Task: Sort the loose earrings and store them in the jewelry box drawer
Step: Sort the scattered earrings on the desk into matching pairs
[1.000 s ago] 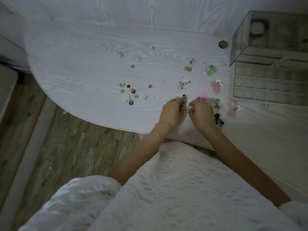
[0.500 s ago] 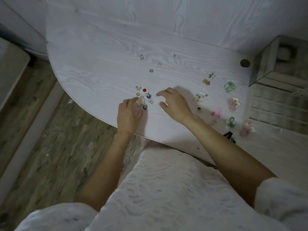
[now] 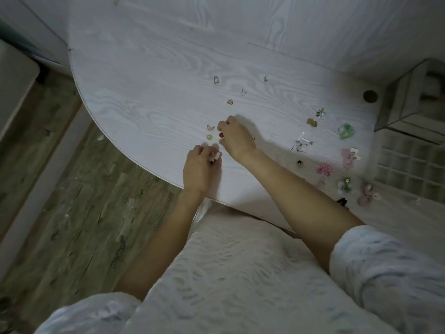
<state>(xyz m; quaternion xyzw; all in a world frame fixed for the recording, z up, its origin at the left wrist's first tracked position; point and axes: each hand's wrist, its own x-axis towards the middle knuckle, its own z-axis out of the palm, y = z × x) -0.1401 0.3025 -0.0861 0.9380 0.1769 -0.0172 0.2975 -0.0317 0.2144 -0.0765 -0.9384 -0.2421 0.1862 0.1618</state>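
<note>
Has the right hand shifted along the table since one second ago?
Yes. The right hand has gone left, away from the pink flower earring it worked beside, and now sits over the small bead cluster by the red bead.

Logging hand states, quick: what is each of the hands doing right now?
Left hand: fingers curled, pinching a small pale earring.
Right hand: fingers curled over the red earring; grip cannot be told.

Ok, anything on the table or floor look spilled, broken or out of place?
Nothing looks broken. The earrings lie scattered loose across the table, as expected mid-sort. One small pale scrap lies on the floor by the table's edge; it is too small to identify.
</note>
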